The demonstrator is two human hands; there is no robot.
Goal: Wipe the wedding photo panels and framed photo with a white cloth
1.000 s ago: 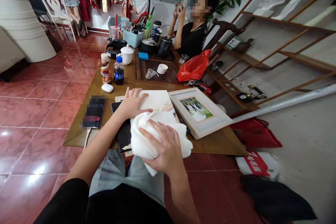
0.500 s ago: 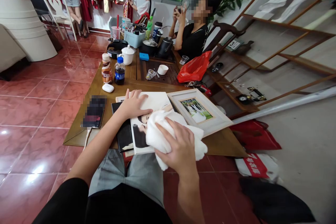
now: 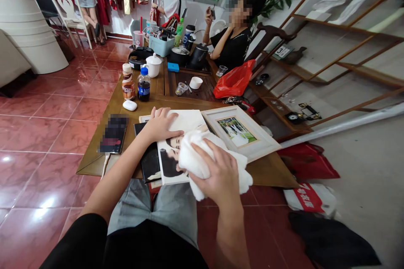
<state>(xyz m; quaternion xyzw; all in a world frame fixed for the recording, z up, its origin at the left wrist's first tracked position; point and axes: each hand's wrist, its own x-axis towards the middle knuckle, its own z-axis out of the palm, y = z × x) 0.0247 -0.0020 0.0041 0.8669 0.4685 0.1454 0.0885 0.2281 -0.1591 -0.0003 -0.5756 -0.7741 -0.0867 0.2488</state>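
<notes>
A white cloth point(image 3: 194, 155) is bunched under my right hand point(image 3: 217, 172), whose fingers curl over it. The cloth lies on a white photo panel point(image 3: 186, 117) that carries a portrait, and covers its right part. My left hand point(image 3: 162, 125) rests flat on the panel's upper left, fingers spread and holding nothing. A black panel point(image 3: 149, 164) sticks out from beneath on the left. Against the panel's right side leans or lies a white picture frame point(image 3: 263, 139) with a small outdoor photo; the cloth hides its lower left corner.
On the wooden table point(image 3: 91, 159) are a phone point(image 3: 113, 134) with a cable, a white earbud case point(image 3: 129, 105), a cola bottle point(image 3: 144, 86), a coffee bottle point(image 3: 128, 82), a lidded white mug point(image 3: 153, 66) and a red plastic bag point(image 3: 235, 82). A person point(image 3: 235, 42) sits across, holding a small object.
My right hand and the cloth have slid slightly right, uncovering more of the portrait. My left hand stays put. The person across has lowered one hand from the small object toward the chin.
</notes>
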